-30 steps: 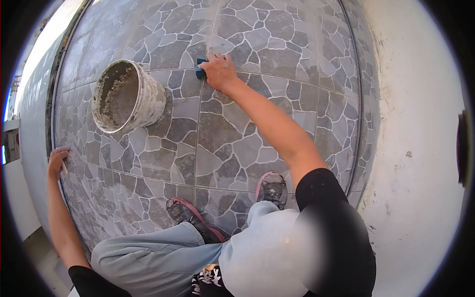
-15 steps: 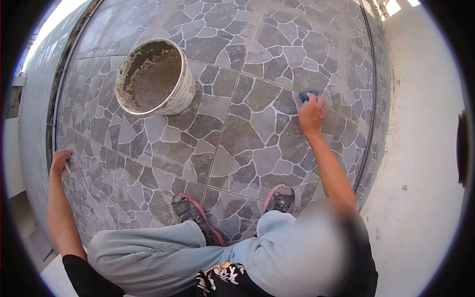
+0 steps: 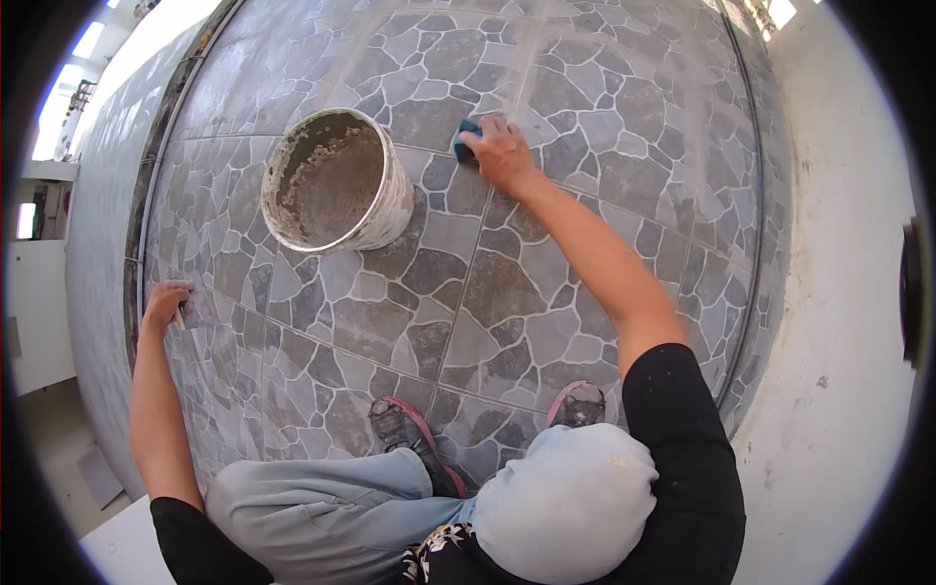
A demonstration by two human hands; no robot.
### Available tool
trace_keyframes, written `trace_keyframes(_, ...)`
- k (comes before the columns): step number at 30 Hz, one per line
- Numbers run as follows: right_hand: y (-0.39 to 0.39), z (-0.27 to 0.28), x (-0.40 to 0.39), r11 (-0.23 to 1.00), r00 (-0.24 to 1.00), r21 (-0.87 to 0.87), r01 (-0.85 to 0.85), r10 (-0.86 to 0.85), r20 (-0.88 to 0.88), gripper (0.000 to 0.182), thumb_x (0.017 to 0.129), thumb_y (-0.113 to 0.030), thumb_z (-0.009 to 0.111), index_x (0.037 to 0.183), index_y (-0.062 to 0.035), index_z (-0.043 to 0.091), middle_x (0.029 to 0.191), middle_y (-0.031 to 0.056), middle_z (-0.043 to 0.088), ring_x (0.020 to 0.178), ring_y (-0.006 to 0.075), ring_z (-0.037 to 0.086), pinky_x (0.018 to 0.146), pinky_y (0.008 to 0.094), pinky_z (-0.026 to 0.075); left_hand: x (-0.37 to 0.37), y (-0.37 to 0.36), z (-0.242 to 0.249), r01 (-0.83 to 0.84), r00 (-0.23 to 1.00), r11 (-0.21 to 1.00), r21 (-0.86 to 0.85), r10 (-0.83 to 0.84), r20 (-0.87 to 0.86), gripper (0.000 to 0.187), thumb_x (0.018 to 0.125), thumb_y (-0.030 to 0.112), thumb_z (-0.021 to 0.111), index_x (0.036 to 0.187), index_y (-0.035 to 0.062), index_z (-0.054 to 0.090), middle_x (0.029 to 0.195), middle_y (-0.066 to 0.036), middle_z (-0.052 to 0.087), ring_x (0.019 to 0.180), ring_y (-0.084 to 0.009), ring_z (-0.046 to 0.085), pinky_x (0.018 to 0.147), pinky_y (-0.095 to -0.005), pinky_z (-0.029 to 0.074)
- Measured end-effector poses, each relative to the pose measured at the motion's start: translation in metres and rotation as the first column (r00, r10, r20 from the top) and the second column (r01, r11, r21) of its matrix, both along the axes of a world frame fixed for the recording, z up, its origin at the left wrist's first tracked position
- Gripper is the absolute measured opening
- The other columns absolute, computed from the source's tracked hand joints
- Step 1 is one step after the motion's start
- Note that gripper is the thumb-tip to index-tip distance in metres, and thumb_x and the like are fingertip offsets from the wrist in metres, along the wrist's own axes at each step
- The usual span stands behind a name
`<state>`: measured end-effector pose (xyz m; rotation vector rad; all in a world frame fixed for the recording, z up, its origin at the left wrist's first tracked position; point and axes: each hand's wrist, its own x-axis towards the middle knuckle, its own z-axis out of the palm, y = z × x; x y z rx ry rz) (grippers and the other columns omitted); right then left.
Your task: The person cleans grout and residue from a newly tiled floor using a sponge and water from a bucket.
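My right hand (image 3: pixel 503 156) is closed on a dark blue sponge (image 3: pixel 468 142), which rests against the stone-patterned floor tiles (image 3: pixel 492 283) to the right of the bucket. Far to the left, my left hand (image 3: pixel 169 300) grips a thin, flat greyish tool (image 3: pixel 195 308) low over the tiles; its exact shape is hard to make out. Between the hands stands a white bucket (image 3: pixel 385 219), its wall smeared with grey and a greyish mix visible inside.
A long dark channel with a pipe (image 3: pixel 156 166) runs along the left wall. Along the right wall (image 3: pixel 838 292) lies a dark hose (image 3: pixel 760 224). My shoes (image 3: pixel 414 439) and bent knees are at the bottom centre.
My right hand has swept left across the tiles with the sponge, nearer the bucket. The whole view has shifted slightly, and the flat tool at my left hand shows more clearly.
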<state>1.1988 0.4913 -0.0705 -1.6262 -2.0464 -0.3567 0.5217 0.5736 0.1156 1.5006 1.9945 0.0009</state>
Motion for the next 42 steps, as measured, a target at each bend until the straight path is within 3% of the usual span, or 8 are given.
trace_keyframes(5,0.033,0.009,0.076,0.853,0.857,-0.085,0.515,-0.512,0.059,0.017,0.092,-0.014,0.057,0.106,-0.0116,0.066,0.11,0.0108,0.062,0.106,0.0305,0.061,0.086,0.0465,0.049,0.015,0.003,0.019,0.007,0.999,1.0,0.029,-0.005,-0.052,0.031,0.08,0.011,0.062,0.105,0.0009,0.077,0.077,-0.002,0.065,0.064,-0.0133,0.056,0.053,-0.0308,0.04)
trace_keyframes(10,-0.119,0.009,-0.035,0.979,0.993,-0.201,-0.026,0.003,-0.115,0.035,0.078,-0.007,0.063,0.113,-0.0081,0.068,0.101,0.0116,0.059,0.098,0.0298,0.057,0.079,0.0418,0.043,-0.002,0.011,0.001,0.007,1.0,0.999,0.045,-0.006,-0.019,0.033,0.079,0.01,0.061,0.105,0.0003,0.077,0.077,-0.003,0.065,0.063,-0.0139,0.056,0.053,-0.0313,0.041)
trace_keyframes(16,-0.276,0.03,-0.12,0.704,0.718,-0.226,-0.673,0.549,-0.429,0.028,0.084,-0.014,0.059,0.11,-0.0113,0.069,0.096,0.0099,0.056,0.093,0.0254,0.058,0.077,0.0377,0.044,0.018,0.035,-0.014,0.078,0.997,0.997,0.008,-0.078,-0.005,0.034,0.078,0.011,0.062,0.106,0.0017,0.077,0.077,-0.002,0.064,0.062,-0.0138,0.056,0.052,-0.0307,0.041)
trace_keyframes(20,-0.141,0.01,-0.029,0.984,0.983,-0.111,-0.136,0.12,-0.137,0.03,0.087,-0.013,0.058,0.115,-0.0157,0.069,0.099,0.0112,0.059,0.094,0.0285,0.059,0.078,0.0403,0.045,0.044,0.056,0.0,0.163,0.987,0.986,0.025,-0.163,-0.003,0.035,0.081,0.012,0.061,0.11,0.0004,0.075,0.077,-0.002,0.065,0.061,-0.0129,0.056,0.054,-0.0291,0.042)
trace_keyframes(24,-0.051,0.011,0.036,0.85,0.85,-0.166,0.5,-0.518,-0.093,0.022,0.091,-0.015,0.057,0.111,-0.0119,0.067,0.099,0.0166,0.06,0.092,0.0315,0.062,0.079,0.044,0.05,0.079,0.059,0.018,0.178,0.983,0.984,0.016,-0.178,-0.039,0.035,0.084,0.011,0.059,0.114,-0.001,0.072,0.077,-0.002,0.066,0.061,-0.0122,0.058,0.054,-0.0286,0.043)
trace_keyframes(32,-0.211,0.004,0.028,0.909,0.895,-0.218,0.356,-0.399,-0.198,0.03,0.089,-0.014,0.059,0.118,-0.0132,0.069,0.097,0.0151,0.057,0.086,0.0329,0.063,0.073,0.0459,0.052,0.046,0.074,0.013,0.214,0.976,0.975,0.055,-0.215,0.025,0.036,0.082,0.008,0.057,0.112,-0.0033,0.074,0.08,-0.003,0.068,0.067,-0.0132,0.062,0.06,-0.0268,0.047)
trace_keyframes(37,-0.308,0.011,0.244,0.162,0.178,-0.377,0.912,-0.984,0.007,0.036,0.094,-0.022,0.062,0.128,-0.0097,0.059,0.118,0.0228,0.057,0.104,0.0406,0.063,0.089,0.0499,0.052,-0.075,0.071,-0.008,0.244,0.967,0.968,0.056,-0.238,-0.094,0.036,0.077,0.008,0.059,0.107,-0.0024,0.076,0.08,-0.004,0.068,0.066,-0.0148,0.061,0.058,-0.0293,0.046)
trace_keyframes(42,-0.259,-0.019,0.156,0.52,0.502,-0.138,0.843,-0.852,-0.147,0.037,0.089,-0.016,0.066,0.124,-0.0062,0.062,0.111,0.0202,0.058,0.1,0.0391,0.061,0.086,0.0498,0.051,-0.019,0.054,0.013,0.083,0.992,0.997,-0.005,-0.084,-0.096,0.034,0.078,0.012,0.062,0.108,0.0043,0.077,0.077,-0.003,0.064,0.059,-0.0146,0.055,0.048,-0.0339,0.041)
